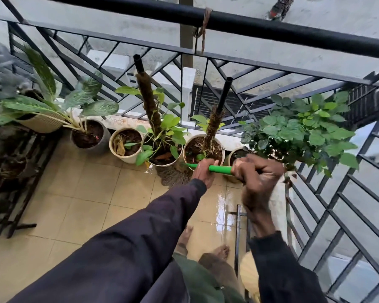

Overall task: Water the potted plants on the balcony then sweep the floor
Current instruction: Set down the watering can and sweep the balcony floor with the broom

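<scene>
The green broom handle [220, 169] is gripped by the left hand [204, 172] and the right hand [255, 173]. Its bristles [173, 177] lie at 9 o'clock of the left hand, just beside a white pot [165, 164]. That pot may be toppled by a hard stroke. Footing may be lost on the wet tiles [222, 204] at 6 o'clock.

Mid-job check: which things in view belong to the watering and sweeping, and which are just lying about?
Job: green handle, gripped by left hand and right hand; broom head; potted plants; wet floor tiles.
Lying about: black metal rack; balcony railing; cord tied on the rail.
</scene>
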